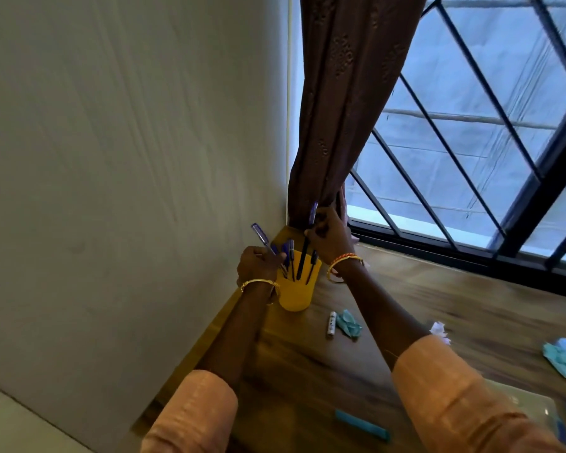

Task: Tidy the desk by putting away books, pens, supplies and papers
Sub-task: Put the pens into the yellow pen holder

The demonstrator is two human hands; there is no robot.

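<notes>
A: So, where are my hands just now?

B: Both are up at the far corner of the wooden desk (pixel 406 308), over the yellow cup (pixel 296 292); my left hand (pixel 258 264) has its fingers curled round a blue pen (pixel 264 239), which leans up and to the left, its lower end down at the cup's rim; my right hand (pixel 329 235) pinches a second blue pen (pixel 313 212), held almost upright above the cup and in front of the brown curtain (pixel 343 103).

A: And the cup itself?

B: It stands upright near the wall (pixel 128 158), just beside my left wrist; several pens already stand in it, some blue, and a black pen (pixel 303 258) among them; whether my left hand also touches the cup I cannot tell.

A: What else lies on the desk?

B: Nearer me than the cup, a small white tube (pixel 331 323) lies just beside a crumpled teal scrap (pixel 349 323); a teal bar (pixel 361 425) lies by the near edge, between my two sleeves; off to the right there is a scrap of white paper (pixel 438 330), and further right a teal bundle (pixel 564 361) at the frame's edge; behind all this, the barred window (pixel 487 142).
</notes>
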